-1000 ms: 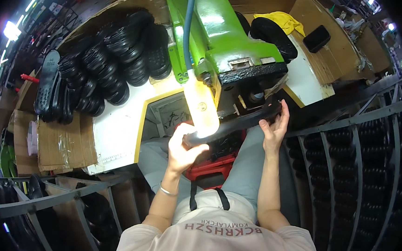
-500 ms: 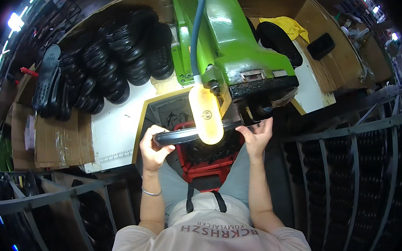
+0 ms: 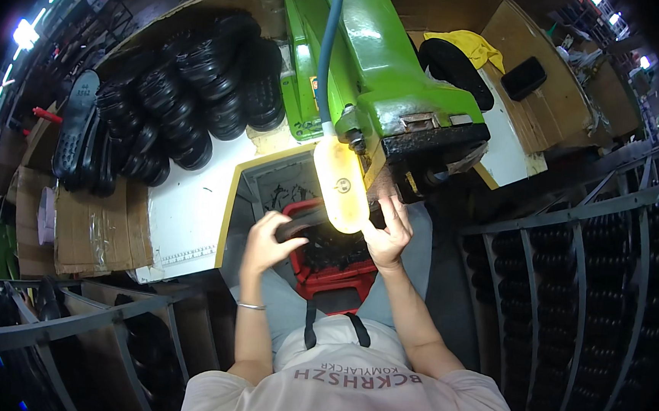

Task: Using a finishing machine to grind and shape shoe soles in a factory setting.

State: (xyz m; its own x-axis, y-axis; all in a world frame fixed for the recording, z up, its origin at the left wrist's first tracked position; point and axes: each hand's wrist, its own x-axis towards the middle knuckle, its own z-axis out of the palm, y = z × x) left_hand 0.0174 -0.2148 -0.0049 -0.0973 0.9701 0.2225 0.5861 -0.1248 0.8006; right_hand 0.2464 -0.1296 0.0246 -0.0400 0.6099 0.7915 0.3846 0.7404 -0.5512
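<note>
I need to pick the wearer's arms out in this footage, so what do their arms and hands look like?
Both forearms are bare, and no gloves show on the left hand or the right hand. A thin silver bangle circles the left wrist. Short pale sleeves of a T-shirt end above the elbows.

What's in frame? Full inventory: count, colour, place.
shoe sole: one, black, held between both hands under the lamp
lamp: one, glowing yellow, on the machine's front
machine: one, green, top centre
crate: one, red, below the hands
stacked soles: many, black, upper left on the white table
cardboard boxes: several, brown, left
racks: grey, right, holding dark soles
left hand: grips the sole's left end
right hand: at its right end
</note>
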